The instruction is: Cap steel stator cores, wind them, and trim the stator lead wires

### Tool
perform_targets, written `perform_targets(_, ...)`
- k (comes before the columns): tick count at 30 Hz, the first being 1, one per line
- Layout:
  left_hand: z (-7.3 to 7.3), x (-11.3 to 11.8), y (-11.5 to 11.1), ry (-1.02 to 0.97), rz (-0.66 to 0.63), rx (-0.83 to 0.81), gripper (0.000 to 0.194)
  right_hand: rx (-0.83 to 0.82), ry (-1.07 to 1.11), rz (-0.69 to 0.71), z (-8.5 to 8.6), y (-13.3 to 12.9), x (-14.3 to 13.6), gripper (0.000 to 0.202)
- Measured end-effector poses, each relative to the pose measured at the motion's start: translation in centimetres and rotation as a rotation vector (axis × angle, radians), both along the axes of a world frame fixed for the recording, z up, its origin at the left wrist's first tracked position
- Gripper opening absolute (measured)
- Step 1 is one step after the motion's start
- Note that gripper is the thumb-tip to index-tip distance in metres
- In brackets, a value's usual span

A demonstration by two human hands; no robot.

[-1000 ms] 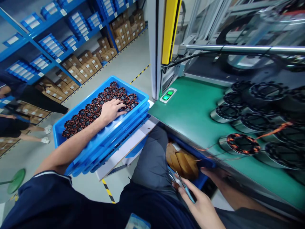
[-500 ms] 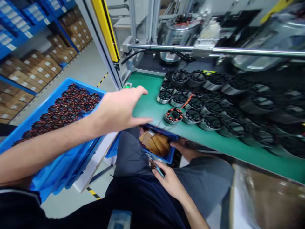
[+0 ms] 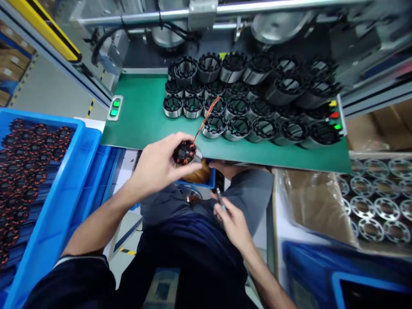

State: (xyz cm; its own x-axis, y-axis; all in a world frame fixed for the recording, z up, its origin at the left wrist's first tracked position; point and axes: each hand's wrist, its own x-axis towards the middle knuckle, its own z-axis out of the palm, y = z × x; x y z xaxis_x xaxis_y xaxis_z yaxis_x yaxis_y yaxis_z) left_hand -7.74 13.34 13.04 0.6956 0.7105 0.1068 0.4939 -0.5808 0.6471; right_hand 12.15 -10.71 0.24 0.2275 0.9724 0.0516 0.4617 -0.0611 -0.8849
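My left hand (image 3: 154, 167) is wrapped around a motor stator (image 3: 185, 154) wound with copper-orange wire, held tilted over the front edge of the green bench top (image 3: 141, 107). Its orange lead wires (image 3: 209, 115) reach up toward the rows of stators. My right hand (image 3: 234, 221), low over my lap, is closed on a pair of wire cutters (image 3: 219, 196) with a teal handle; the jaws are blurred. Behind the held part, several unwound stators (image 3: 238, 126) with black insulation stand in rows, some stacked.
At left, a blue crate (image 3: 41, 240) holds many wound stators. A small blue bin (image 3: 210, 180) with brown pieces sits below the bench edge. On the right, metal rings (image 3: 362, 207) lie in a box. A machine rail (image 3: 154, 18) crosses behind the bench.
My left hand, open before, has closed on the wound stator and lifted it off the bench toward me. The cutters stay in my right hand. The view has swung right.
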Motion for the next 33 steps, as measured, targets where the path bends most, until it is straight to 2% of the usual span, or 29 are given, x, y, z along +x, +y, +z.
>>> perform_targets(3, 0.3, -2.9, -4.0, -0.209, -0.126, -0.307, 0.066, -0.004, 0.062, -0.161, 1.6, 0.1, 0.3, 0.038)
perform_targets(6, -1.0, -4.1, -7.3, -0.316, -0.222, -0.466, 0.069, 0.117, 0.099, -0.251, 5.1, 1.7, -0.3, 0.027)
perform_targets(7, -1.6, -4.3, -8.1, -0.335, -0.243, -0.500, 0.070, 0.201, 0.117, -0.225, 6.3, 2.7, -0.6, 0.025)
perform_targets(9, -2.7, -4.5, -9.3, -0.357, -0.260, -0.538, 0.069, 0.315, 0.141, -0.085, 8.4, 4.8, -1.3, 0.028)
perform_targets(11, -3.5, -4.9, -9.9, -0.376, -0.248, -0.546, 0.066, 0.348, 0.163, 0.046, 9.6, 6.5, -2.1, 0.022)
perform_targets(13, -3.9, -5.5, -10.1, -0.411, -0.217, -0.547, 0.064, 0.347, 0.228, 0.081, 9.7, 7.3, -2.8, 0.019)
perform_targets(16, -4.4, -6.2, -10.5, -0.531, -0.153, -0.588, 0.067, 0.298, 0.380, 0.013, 8.5, 7.0, -4.0, 0.011)
perform_targets(18, -5.1, -6.0, -10.9, -0.624, -0.107, -0.640, 0.061, 0.241, 0.424, -0.042, 7.7, 6.5, -4.9, 0.008)
perform_targets(22, -6.5, -4.2, -11.7, -0.769, -0.010, -0.831, 0.024, 0.238, 0.371, -0.078, 7.0, 6.5, -6.3, 0.010)
perform_targets(24, -6.8, -3.1, -11.9, -0.817, 0.068, -0.968, 0.022, 0.238, 0.304, -0.093, 7.2, 6.8, -6.4, 0.013)
perform_targets(26, -6.8, -2.2, -11.8, -0.847, 0.143, -1.052, 0.028, 0.185, 0.249, -0.122, 7.5, 6.8, -6.0, 0.011)
perform_targets(27, -6.7, -1.8, -11.7, -0.863, 0.168, -1.052, 0.030, 0.140, 0.240, -0.125, 7.7, 6.5, -5.6, 0.009)
perform_targets(30, -6.8, -1.3, -11.1, -0.922, 0.229, -0.910, 0.029, 0.013, 0.231, -0.085, 8.4, 5.0, -4.0, 0.033)
perform_targets(33, -7.5, -1.4, -10.8, -0.938, 0.249, -0.705, 0.026, -0.046, 0.115, 0.019, 8.9, 3.2, -2.8, 0.022)
